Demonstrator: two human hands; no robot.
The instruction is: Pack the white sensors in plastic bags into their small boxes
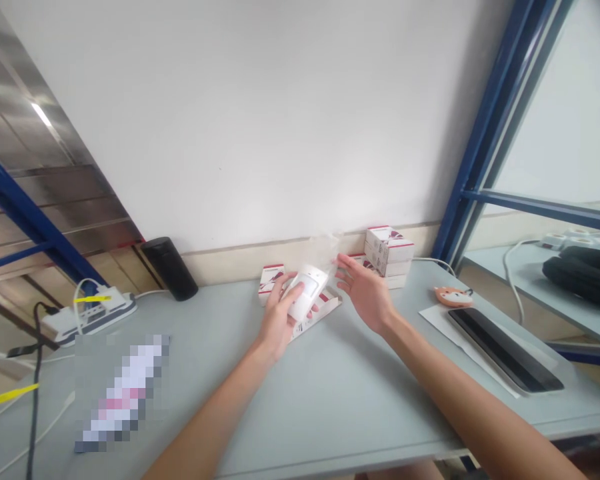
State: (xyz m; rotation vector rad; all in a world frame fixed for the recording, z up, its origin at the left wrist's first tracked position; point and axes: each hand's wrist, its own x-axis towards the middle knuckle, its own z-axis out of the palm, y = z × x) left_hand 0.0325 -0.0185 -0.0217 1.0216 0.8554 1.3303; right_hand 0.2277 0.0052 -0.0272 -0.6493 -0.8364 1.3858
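Observation:
In the middle of the view my left hand point(280, 313) is wrapped round a white plastic device point(307, 291), thumb on its front. A clear plastic bag point(323, 250) stands up behind the top of the device. My right hand point(365, 290) is just to the right, its fingertips at the edge of the bag; whether they pinch it is too blurred to tell. Under and behind the device lies a white and red carton point(325, 312), partly hidden by my left hand. A small white and red box point(270, 283) sits behind my left hand.
Stacked white and red boxes point(390, 252) stand by the wall behind my right hand. A black cylinder point(170, 269) and a power strip point(97, 317) are at left. A black phone point(505, 348) lies on paper at right, near an orange and white object point(453, 297).

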